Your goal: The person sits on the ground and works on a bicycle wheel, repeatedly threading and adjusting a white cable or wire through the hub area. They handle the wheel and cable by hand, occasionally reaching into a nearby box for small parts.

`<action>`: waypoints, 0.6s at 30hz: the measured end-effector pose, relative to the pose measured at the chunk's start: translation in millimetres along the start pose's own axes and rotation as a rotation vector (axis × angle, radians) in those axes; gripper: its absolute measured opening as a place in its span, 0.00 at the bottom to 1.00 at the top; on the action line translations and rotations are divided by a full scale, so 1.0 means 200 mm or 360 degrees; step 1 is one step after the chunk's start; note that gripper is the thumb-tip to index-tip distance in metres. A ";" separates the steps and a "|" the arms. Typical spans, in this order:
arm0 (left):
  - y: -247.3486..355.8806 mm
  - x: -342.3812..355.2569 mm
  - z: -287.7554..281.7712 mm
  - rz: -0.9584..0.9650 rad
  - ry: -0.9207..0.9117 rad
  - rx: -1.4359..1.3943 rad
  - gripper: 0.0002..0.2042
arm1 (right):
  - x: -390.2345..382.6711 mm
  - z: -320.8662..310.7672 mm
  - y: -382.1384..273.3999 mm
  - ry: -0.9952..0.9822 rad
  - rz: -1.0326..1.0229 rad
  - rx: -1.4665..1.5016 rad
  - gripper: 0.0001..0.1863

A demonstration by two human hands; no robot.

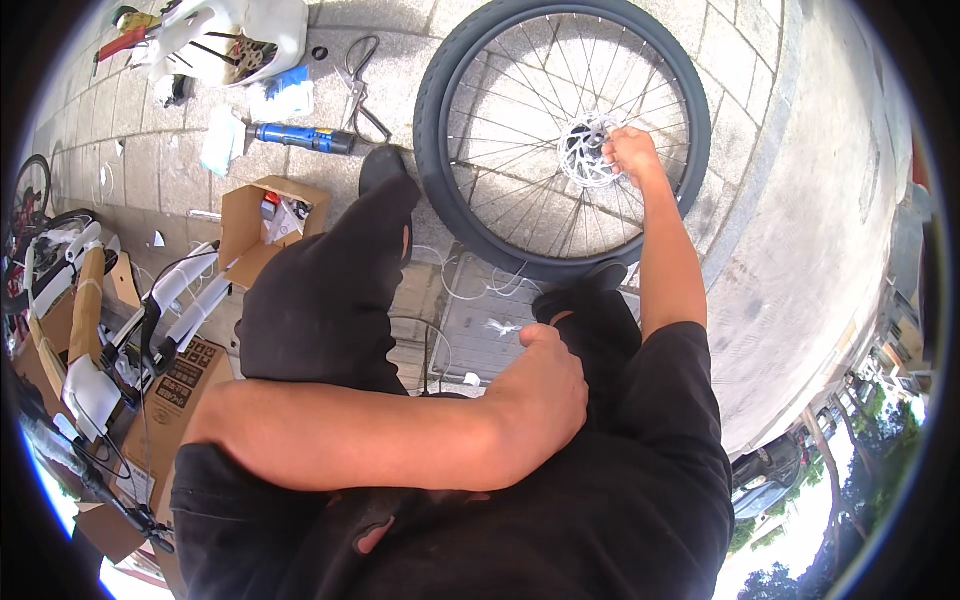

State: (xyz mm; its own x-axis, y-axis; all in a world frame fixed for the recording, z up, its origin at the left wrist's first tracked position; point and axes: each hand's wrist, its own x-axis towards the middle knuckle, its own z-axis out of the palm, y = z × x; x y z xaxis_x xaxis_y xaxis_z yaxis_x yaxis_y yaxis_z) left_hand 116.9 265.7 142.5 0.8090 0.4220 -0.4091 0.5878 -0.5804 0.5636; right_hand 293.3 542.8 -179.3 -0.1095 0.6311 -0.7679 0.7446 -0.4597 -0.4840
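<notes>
A bicycle wheel (432, 130) with a black tyre lies flat on the paving in front of me. At its hub sits a silver brake disc (575, 172). My right hand (632, 152) reaches to the disc's right side, fingers pinched together by the hub; whatever they grip is too small to make out. Across my lap, my left hand (540, 385) is curled closed over my right thigh, with the thumb on top. Its palm side is hidden, so I cannot see whether anything is inside. My shoes are close to the tyre's near edge.
Scissors (355, 90), a blue-and-black cylindrical tool (300, 137) and a white tub (290, 35) of parts lie at the far left. An open cardboard box (245, 225) stands beside my left leg. Bicycle frame parts (90, 300) crowd the left. Loose white strands (465, 290) lie between my feet.
</notes>
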 end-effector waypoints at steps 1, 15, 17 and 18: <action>0.00 0.00 -0.01 0.0022 -0.0048 -0.0008 0.22 | -0.01 0.00 -0.03 -0.0027 -0.0045 -0.0007 0.12; 0.01 0.03 -0.01 0.0037 -0.0131 -0.0027 0.23 | 0.00 -0.08 -0.03 0.0128 -0.0056 0.0081 0.12; 0.01 0.03 0.00 0.0050 -0.0133 0.0010 0.23 | 0.00 -0.08 -0.03 0.0137 -0.0052 0.0020 0.12; 0.01 0.03 -0.01 0.0050 -0.0137 0.0021 0.23 | 0.01 -0.07 -0.03 0.0131 -0.0050 -0.0011 0.12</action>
State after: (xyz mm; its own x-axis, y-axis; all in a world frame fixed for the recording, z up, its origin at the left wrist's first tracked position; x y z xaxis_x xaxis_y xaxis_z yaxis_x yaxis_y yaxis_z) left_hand 123.0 268.3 141.6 0.8237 0.3424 -0.4519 0.5616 -0.6020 0.5676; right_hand 296.7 554.8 -171.5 -0.0787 0.6943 -0.7153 0.7462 -0.4348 -0.5041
